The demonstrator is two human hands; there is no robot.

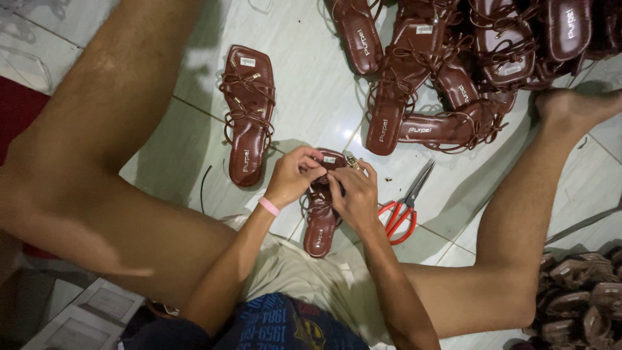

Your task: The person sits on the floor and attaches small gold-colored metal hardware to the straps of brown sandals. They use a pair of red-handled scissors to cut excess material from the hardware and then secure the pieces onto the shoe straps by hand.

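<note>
Sandal in hand: brown strappy flat sandal, lying lengthwise on the pale tiled floor between the person's spread legs, heel end toward the body, toe end under both hands.
Left hand: left hand sits on the left side of the sandal's toe end, fingers curled and pinching the thin brown straps; pink wristband on that wrist.
Right hand: right hand is on the right side of the same sandal, fingers bent, pinching the straps close to the left fingertips; both hands nearly touching each other.
Metal bit: small gold-coloured piece at the top of the sandal, just beside the right hand's fingers; too small to tell what it is.
Scissors: red-handled scissors, just right of the sandal, blades open a little, lying on the floor, untouched.
Single sandal: matching brown sandal, up and left of the held sandal, apart from it, flat on the floor.
Pile: heap of brown sandals, up and right of the held sandal, well apart.
Second pile: dimmer heap of sandals, far right of the held sandal, beyond the right leg.
</note>
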